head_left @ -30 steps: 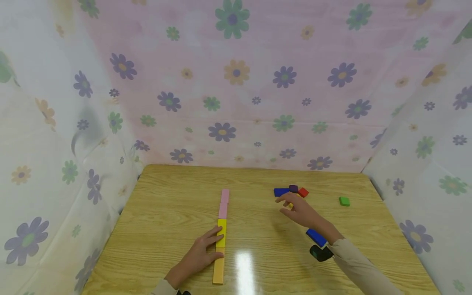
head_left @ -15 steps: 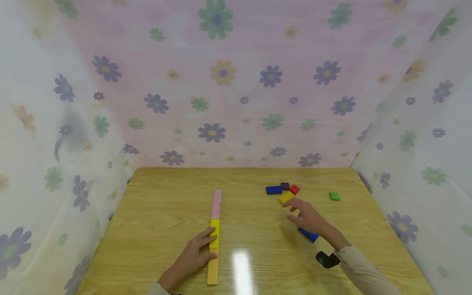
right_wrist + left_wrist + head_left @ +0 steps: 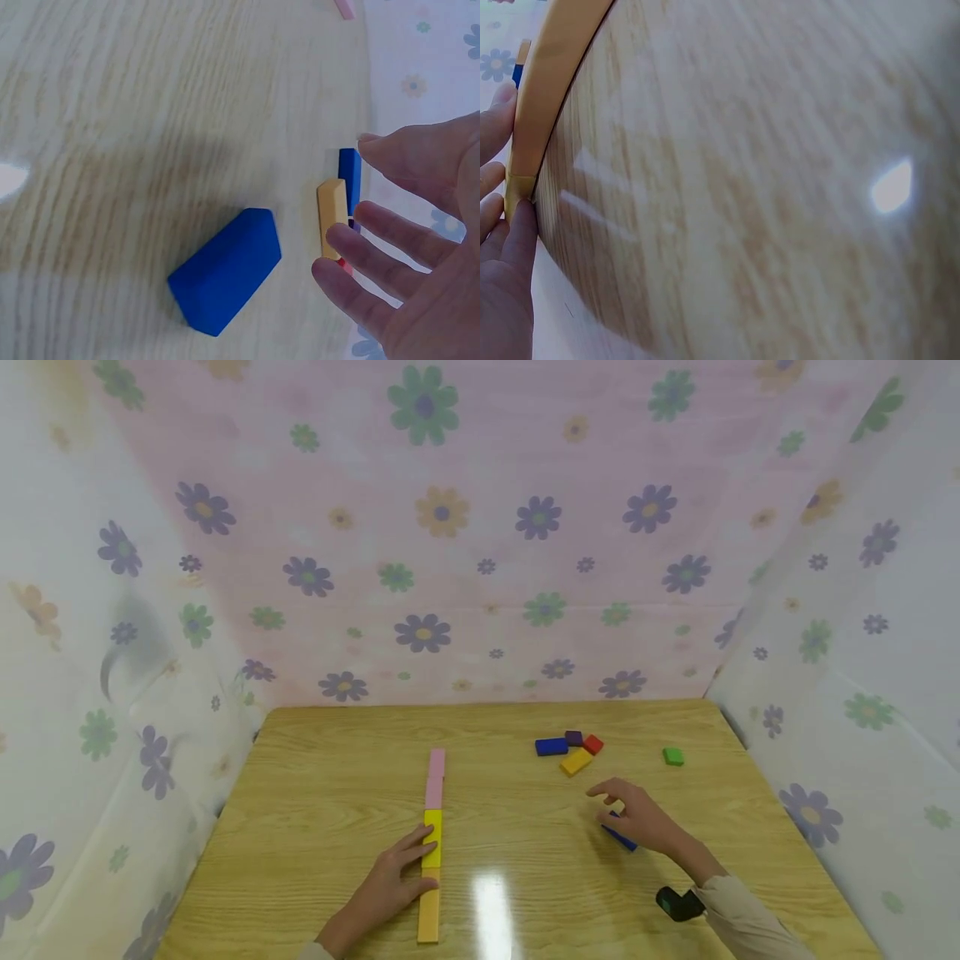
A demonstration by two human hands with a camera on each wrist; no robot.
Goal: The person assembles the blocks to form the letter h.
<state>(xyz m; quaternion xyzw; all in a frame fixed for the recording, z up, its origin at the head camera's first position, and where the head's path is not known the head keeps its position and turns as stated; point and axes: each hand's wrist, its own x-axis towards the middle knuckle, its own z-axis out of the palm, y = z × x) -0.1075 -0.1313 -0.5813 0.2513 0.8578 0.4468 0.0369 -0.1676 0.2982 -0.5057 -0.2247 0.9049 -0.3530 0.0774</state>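
Note:
A straight row of blocks runs away from me on the table: an orange block (image 3: 428,918) nearest, then a yellow block (image 3: 432,818) and two pink blocks (image 3: 435,792) at the far end. My left hand (image 3: 390,878) rests along the row's left side, fingertips on the yellow block and thumb on the orange one. Over on the right, my right hand (image 3: 637,814) hovers with loosely bent fingers and holds nothing. Below it a blue block (image 3: 225,274) lies at a slant, partly covered by the hand in the head view.
Beyond my right hand lie a second blue block (image 3: 551,747), a purple block (image 3: 573,738), a red block (image 3: 593,744) and a yellow-orange block (image 3: 577,762), close together. A green block (image 3: 672,757) stands apart at the right. Flowered cloth (image 3: 480,543) encloses the table's back and sides.
My right hand has drawn back toward me from the yellow-orange block to above the slanted blue block. The left hand stays on the row. The head view has shifted slightly to the right.

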